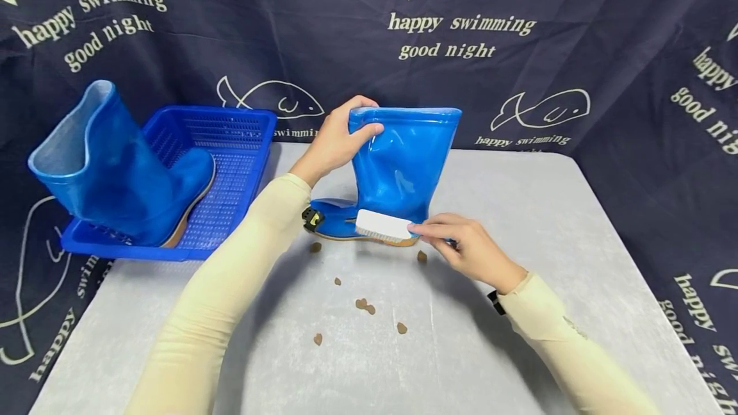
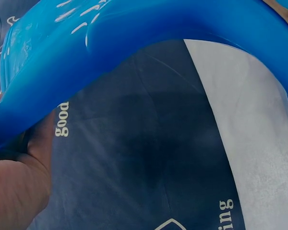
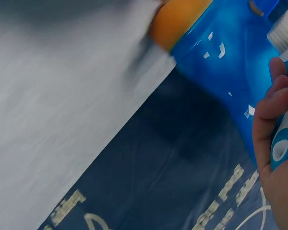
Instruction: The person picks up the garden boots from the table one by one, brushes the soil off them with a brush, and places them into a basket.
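Two hands work one glossy blue rubber boot (image 1: 400,165) upright on the grey table (image 1: 548,210), shaft vertical, toe pointing left. The left hand (image 1: 334,139) pinches its rim; the right hand (image 1: 467,245) grips a white brush (image 1: 383,226) against the heel. From the left wrist, the rim (image 2: 134,43) arcs smoothly. From the right wrist, fingers (image 3: 273,100) curl round the brush handle (image 3: 285,139).

Basket (image 1: 242,122) left of boot (image 1: 403,159) (upright)

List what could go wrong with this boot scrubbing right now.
1. The left hand grips only the soft top rim of the blue boot, which already buckles; brush pressure could fold or tip it.
2. The brush, held by the right hand low at the sole, may flick more brown bits across the table.
3. The second boot leans in the basket at the table's edge and might topple.
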A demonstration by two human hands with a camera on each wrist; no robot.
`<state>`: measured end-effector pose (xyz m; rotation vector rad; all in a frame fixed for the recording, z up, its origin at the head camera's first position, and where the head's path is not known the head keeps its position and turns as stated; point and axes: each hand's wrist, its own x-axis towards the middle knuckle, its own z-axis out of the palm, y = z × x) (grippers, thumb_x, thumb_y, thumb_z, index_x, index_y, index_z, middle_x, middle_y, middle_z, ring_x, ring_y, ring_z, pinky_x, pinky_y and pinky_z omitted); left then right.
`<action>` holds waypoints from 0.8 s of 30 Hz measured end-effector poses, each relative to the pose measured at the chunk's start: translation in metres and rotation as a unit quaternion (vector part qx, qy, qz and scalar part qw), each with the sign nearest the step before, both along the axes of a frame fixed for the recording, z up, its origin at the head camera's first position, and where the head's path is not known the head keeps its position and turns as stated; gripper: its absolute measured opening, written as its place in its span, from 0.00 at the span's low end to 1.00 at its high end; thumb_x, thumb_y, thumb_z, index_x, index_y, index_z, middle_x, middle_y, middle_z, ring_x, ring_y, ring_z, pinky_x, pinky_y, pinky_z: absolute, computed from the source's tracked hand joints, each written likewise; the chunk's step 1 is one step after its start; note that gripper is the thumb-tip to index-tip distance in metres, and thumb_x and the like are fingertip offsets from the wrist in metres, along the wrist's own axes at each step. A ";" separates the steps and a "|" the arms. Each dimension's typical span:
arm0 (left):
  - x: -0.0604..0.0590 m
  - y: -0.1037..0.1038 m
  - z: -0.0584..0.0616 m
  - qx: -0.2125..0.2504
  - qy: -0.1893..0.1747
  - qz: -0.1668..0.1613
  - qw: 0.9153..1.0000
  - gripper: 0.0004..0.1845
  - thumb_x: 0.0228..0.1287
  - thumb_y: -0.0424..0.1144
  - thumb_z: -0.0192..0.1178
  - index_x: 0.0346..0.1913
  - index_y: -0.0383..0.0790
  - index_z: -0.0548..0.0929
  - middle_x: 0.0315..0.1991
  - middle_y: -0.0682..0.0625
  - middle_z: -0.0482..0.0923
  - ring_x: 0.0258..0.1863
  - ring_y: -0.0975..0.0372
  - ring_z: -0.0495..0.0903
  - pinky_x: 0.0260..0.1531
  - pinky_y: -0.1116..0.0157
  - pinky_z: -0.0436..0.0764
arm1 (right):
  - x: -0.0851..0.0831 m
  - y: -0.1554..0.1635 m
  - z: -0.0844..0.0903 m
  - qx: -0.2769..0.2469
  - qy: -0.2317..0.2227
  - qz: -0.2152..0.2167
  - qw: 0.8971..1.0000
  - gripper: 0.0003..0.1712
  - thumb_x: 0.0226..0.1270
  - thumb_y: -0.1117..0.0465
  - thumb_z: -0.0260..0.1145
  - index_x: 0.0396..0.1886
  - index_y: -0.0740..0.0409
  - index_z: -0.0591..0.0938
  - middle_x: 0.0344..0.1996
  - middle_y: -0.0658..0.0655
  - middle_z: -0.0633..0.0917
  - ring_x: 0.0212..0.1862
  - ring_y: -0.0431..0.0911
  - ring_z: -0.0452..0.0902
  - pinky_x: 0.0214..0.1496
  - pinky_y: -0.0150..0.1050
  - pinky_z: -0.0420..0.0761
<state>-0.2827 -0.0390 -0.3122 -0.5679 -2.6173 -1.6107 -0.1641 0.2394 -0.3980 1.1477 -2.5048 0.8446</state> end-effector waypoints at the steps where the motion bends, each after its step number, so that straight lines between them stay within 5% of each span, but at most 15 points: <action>1: 0.000 0.001 0.000 -0.002 0.002 -0.002 1.000 0.20 0.71 0.45 0.62 0.63 0.48 0.74 0.64 0.47 0.78 0.62 0.51 0.79 0.63 0.47 0.79 | 0.000 -0.004 0.001 0.007 0.000 0.004 1.000 0.24 0.61 0.73 0.70 0.55 0.50 0.87 0.42 0.52 0.89 0.42 0.42 0.83 0.42 0.32 0.81; 7: 0.000 0.004 0.000 -0.004 0.018 -0.005 1.000 0.20 0.72 0.44 0.62 0.63 0.48 0.75 0.64 0.46 0.78 0.61 0.51 0.80 0.61 0.47 0.80 | -0.005 -0.026 0.006 0.052 -0.007 -0.005 0.999 0.23 0.64 0.69 0.70 0.57 0.46 0.86 0.44 0.52 0.88 0.42 0.43 0.82 0.41 0.40 0.85; 13: -0.001 0.006 -0.002 -0.012 0.017 -0.011 1.000 0.20 0.72 0.45 0.61 0.63 0.48 0.74 0.64 0.46 0.78 0.61 0.51 0.80 0.62 0.48 0.80 | -0.008 -0.030 -0.004 0.081 -0.022 -0.015 0.996 0.22 0.64 0.70 0.68 0.55 0.46 0.87 0.41 0.50 0.89 0.37 0.41 0.79 0.37 0.35 0.82; 17: -0.001 0.005 0.000 -0.008 0.019 -0.009 1.000 0.20 0.72 0.45 0.61 0.63 0.48 0.74 0.64 0.46 0.78 0.61 0.51 0.80 0.61 0.48 0.81 | -0.006 -0.028 -0.007 0.078 -0.025 -0.002 0.997 0.21 0.65 0.69 0.68 0.55 0.46 0.88 0.41 0.49 0.89 0.34 0.38 0.76 0.32 0.31 0.77; 24: 0.000 0.003 0.000 -0.006 0.020 -0.005 1.000 0.20 0.72 0.44 0.62 0.63 0.48 0.74 0.63 0.46 0.78 0.61 0.51 0.80 0.61 0.48 0.80 | -0.008 -0.031 0.005 0.054 -0.019 -0.005 0.998 0.23 0.64 0.70 0.69 0.57 0.47 0.86 0.43 0.52 0.88 0.41 0.43 0.82 0.41 0.40 0.86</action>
